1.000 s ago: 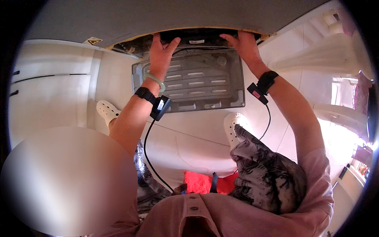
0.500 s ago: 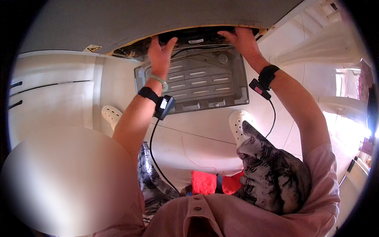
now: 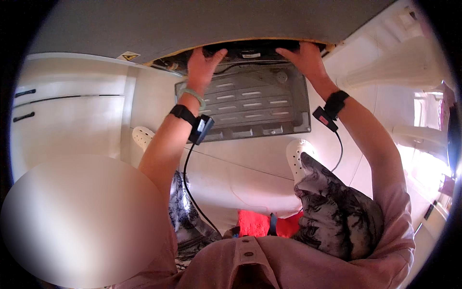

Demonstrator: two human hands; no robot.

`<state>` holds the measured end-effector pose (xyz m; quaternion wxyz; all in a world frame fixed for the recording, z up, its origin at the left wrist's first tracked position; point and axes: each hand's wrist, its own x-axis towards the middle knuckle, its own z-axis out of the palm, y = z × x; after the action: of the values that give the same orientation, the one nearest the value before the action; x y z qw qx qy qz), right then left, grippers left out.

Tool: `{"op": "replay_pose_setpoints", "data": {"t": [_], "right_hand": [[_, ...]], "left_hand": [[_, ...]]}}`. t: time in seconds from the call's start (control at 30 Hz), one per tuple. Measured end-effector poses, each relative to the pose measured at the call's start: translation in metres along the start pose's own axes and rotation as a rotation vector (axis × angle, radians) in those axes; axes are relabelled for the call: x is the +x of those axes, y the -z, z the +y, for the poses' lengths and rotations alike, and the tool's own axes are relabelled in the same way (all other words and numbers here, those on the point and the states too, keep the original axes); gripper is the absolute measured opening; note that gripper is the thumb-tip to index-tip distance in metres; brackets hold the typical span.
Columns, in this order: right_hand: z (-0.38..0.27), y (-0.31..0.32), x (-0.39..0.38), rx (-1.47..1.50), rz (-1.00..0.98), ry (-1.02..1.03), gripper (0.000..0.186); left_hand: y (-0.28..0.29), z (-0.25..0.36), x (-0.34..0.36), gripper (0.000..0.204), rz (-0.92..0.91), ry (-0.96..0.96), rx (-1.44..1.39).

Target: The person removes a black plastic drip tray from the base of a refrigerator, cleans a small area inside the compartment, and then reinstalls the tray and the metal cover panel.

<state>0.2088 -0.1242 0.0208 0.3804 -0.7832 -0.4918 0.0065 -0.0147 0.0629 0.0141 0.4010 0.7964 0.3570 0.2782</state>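
Observation:
A big grey appliance panel (image 3: 216, 24) fills the top, with a low dark opening along its lower edge. My left hand (image 3: 199, 67) reaches to the left part of that opening, thumb spread to the right. On the right part, my right hand (image 3: 310, 62) mirrors it, thumb pointing left. Both hands' other fingertips are hidden at the panel's edge. No held object shows in either hand. Between them are dark machine parts with a pale label (image 3: 250, 55). A grey slotted cover plate (image 3: 250, 102) lies on the floor just below the opening.
White cabinets (image 3: 72, 79) with black handles stand at left. A small red fluffy seat (image 3: 253, 223) is under me. My white clogs (image 3: 298, 156) flank the plate's near side. Cables hang from the black wrist devices (image 3: 201, 129). A grey blurred disc covers the lower left.
The whole view has shifted slightly, so things sit a little further right and lower. Both hands stay at the opening with the thumbs spread.

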Motion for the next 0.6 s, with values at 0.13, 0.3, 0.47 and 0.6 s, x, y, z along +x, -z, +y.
{"op": "replay_pose_setpoints", "data": {"t": [0.13, 0.3, 0.47, 0.6], "right_hand": [[0.007, -0.001, -0.011, 0.000, -0.084, -0.178, 0.039], [0.033, -0.011, -0.054, 0.269, 0.069, -0.267, 0.015], [0.052, -0.012, -0.115, 0.239, -0.168, -0.420, 0.014], [0.081, -0.019, -0.172, -0.092, -0.152, -0.331, 0.018]], "left_hand": [[0.006, -0.007, -0.012, 0.057, 0.048, 0.060, -0.114], [0.012, -0.013, -0.051, 0.049, 0.010, 0.347, -0.384], [0.015, -0.035, -0.108, 0.041, 0.022, 0.437, -0.395], [0.040, -0.089, -0.172, 0.030, 0.321, 0.371, -0.275]]}}
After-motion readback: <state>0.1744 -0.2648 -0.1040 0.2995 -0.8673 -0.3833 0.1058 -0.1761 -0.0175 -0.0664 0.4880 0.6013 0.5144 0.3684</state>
